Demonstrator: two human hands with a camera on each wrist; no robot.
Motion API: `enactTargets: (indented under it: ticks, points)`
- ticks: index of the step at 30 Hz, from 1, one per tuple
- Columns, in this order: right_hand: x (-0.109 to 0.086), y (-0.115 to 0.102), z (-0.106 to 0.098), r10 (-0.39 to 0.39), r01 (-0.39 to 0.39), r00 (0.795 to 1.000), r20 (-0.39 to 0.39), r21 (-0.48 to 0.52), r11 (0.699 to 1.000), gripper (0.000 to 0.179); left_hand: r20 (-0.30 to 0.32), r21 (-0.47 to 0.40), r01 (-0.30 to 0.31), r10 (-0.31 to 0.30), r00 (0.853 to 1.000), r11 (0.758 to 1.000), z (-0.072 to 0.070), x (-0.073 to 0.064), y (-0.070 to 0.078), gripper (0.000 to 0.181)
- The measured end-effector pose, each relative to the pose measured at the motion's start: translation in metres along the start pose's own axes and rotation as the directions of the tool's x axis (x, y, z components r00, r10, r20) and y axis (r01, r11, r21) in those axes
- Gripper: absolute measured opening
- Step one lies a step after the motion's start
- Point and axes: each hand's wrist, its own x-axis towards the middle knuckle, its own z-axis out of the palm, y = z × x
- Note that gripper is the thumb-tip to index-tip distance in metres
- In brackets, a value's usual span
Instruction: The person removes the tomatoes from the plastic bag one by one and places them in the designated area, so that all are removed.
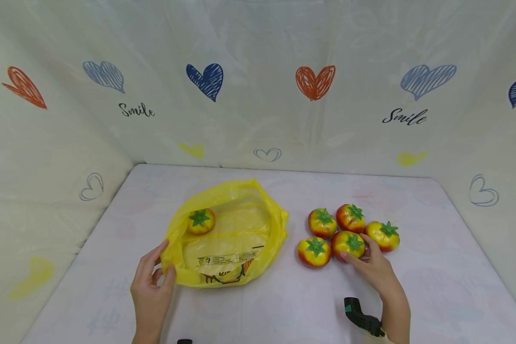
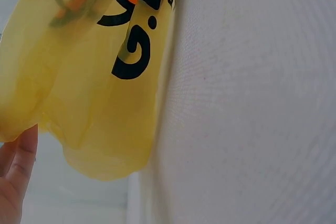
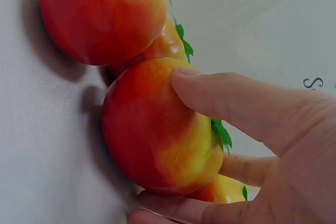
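A yellow plastic bag (image 1: 223,224) lies open-mouthed left of centre in the head view, with one red-and-yellow tomato (image 1: 200,221) inside it near its left side. My left hand (image 1: 150,286) pinches the bag's left rim; only part of that hand (image 2: 20,169) shows in the left wrist view, beside the hanging film. On the right, my right hand (image 1: 377,271) grips a tomato (image 3: 152,124), its thumb on one side and fingers on the other. This tomato appears to be low at the table, among other tomatoes (image 1: 322,223) with green star-shaped leaves.
Close around the gripped tomato are a front-left tomato (image 1: 314,252), a back tomato (image 1: 350,217) and a right-hand tomato (image 1: 382,235). A white table (image 1: 266,315) bears everything. Behind it hangs a pale curtain (image 1: 258,119) printed with hearts.
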Motion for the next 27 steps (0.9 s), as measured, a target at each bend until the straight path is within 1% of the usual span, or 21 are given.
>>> enactTargets:
  ticks: [9, 15, 22, 27]
  points:
    - [-0.002, -0.003, -0.004, 0.015, -0.014, 0.999, 0.029, -0.036, 0.999, 0.092, 0.0, 0.009, 0.028, -0.028, 1.0, 1.0, 0.0, 0.0, 0.0, 0.054]
    - [-0.007, -0.007, -0.009, -0.003, 0.004, 1.0, 0.015, -0.058, 0.998, 0.092, 0.003, -0.005, 0.018, -0.018, 1.0, 1.0, 0.0, 0.0, -0.001, 0.055]
    - [-0.017, -0.019, -0.01, -0.063, 0.059, 0.997, -0.052, -0.066, 0.996, 0.088, 0.003, -0.011, 0.019, -0.019, 1.0, 1.0, -0.001, 0.0, -0.001, 0.056]
    - [-0.025, -0.029, -0.006, -0.143, 0.142, 0.984, -0.11, -0.025, 0.99, 0.079, 0.002, -0.006, 0.021, -0.021, 1.0, 1.0, 0.0, 0.0, 0.0, 0.056]
